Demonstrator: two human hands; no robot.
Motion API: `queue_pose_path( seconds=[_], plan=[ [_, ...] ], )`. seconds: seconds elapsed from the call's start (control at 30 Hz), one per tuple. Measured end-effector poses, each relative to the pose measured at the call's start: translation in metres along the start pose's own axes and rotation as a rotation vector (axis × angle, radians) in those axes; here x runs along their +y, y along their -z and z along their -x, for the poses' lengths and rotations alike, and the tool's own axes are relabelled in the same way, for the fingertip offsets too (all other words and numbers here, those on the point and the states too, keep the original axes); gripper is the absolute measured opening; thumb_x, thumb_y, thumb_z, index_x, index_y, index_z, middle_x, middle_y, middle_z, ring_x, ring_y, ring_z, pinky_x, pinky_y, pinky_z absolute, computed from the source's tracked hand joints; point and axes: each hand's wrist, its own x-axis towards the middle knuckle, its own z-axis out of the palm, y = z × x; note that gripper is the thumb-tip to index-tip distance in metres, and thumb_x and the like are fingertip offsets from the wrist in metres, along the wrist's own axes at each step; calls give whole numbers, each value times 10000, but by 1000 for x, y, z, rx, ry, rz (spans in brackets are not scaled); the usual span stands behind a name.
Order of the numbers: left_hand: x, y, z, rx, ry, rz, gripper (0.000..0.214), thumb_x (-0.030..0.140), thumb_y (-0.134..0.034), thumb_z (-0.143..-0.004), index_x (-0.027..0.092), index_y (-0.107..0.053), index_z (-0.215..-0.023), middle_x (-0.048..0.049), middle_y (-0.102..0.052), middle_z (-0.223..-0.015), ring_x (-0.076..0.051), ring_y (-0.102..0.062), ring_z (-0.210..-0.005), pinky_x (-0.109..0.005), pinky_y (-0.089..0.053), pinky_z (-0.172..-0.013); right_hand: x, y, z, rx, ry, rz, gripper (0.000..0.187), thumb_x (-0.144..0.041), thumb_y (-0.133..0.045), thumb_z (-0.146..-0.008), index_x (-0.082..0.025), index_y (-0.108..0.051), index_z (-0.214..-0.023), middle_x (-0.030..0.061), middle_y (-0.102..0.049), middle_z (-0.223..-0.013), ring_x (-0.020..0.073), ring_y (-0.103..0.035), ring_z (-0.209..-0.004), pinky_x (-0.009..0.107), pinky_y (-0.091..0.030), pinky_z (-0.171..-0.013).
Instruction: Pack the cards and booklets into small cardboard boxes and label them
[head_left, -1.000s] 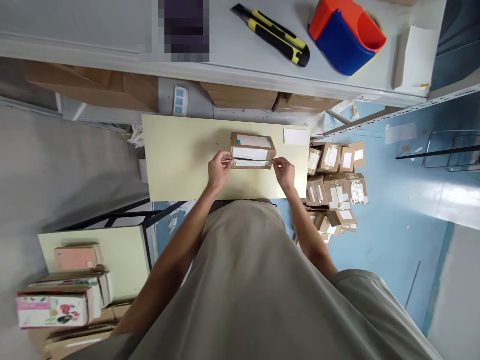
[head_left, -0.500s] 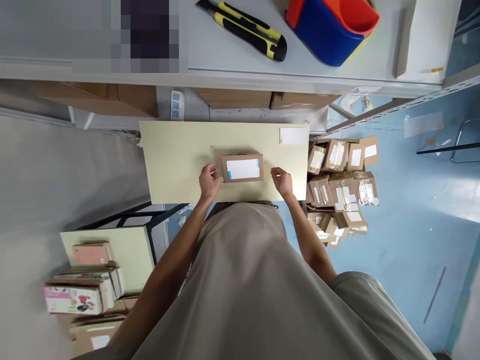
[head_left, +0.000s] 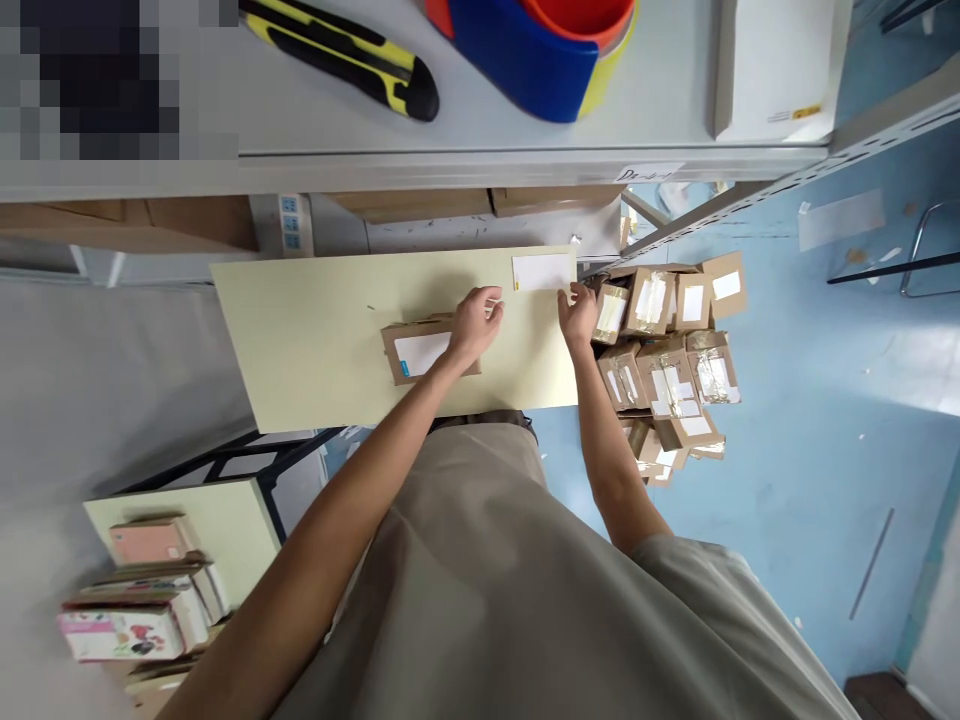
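A small brown cardboard box [head_left: 422, 352] with a white label edged in blue lies on the cream tabletop [head_left: 315, 340]. My left hand [head_left: 477, 325] is over the box's right end, its forearm covering part of the label. Its fingers are curved and apart, pointing right toward a flat white card [head_left: 538, 272]. My right hand [head_left: 577, 316] is at the table's right edge, just below the card's right corner, with thumb and fingers apart. Whether its fingertips touch the card I cannot tell. Nothing shows in either hand.
Above the table, a grey shelf [head_left: 480, 165] carries a black-and-yellow utility knife [head_left: 352, 60], a blue-and-red holder [head_left: 525, 55] and a white box [head_left: 780, 70]. Taped cartons [head_left: 667, 375] are piled at right. Flattened boxes [head_left: 142, 610] stand at lower left.
My left hand has moved right from beside the box to over its right end. My right hand has gone up toward the card. The view has shifted right.
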Motion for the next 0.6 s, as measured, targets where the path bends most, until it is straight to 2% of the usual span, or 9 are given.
queue_pose_path(
  seconds=[0.13,0.27,0.47,0.6],
  plan=[
    [-1,-44,-34,-58,175,-99,270,174,-689,-1018,226,-731,-1280,-135,-753,-1357,-284,-776,-1145,-464,-616,-1123,8,-17,-16,8,-72,17,374,-395,-672,-1090,-131,-728,-1349,231,-720,-1364,295,-777,-1052,480,-632,-1065],
    [-6,-70,-53,-67,227,-214,289,152,-740,-963,222,-696,-1239,-170,-692,-1364,-363,-697,-1303,-543,-549,-1216,15,-30,-21,-3,-88,9,400,-416,-633,-1107,-138,-713,-1383,219,-689,-1363,306,-766,-1093,504,-619,-1102],
    [-9,-83,-64,-52,265,-187,284,109,-746,-917,232,-698,-1168,-153,-691,-1277,-372,-611,-1395,-531,-514,-1240,15,-34,-22,-43,-97,0,377,-380,-617,-1117,-151,-697,-1406,186,-677,-1339,286,-763,-1082,488,-597,-1122],
    [-11,-85,-68,2,320,-92,287,105,-729,-896,250,-733,-1144,-108,-711,-1145,-321,-662,-1282,-503,-537,-1207,8,-32,-21,-55,-119,-9,377,-359,-625,-1100,-147,-698,-1403,180,-669,-1340,285,-753,-1062,497,-588,-1121]
  ],
)
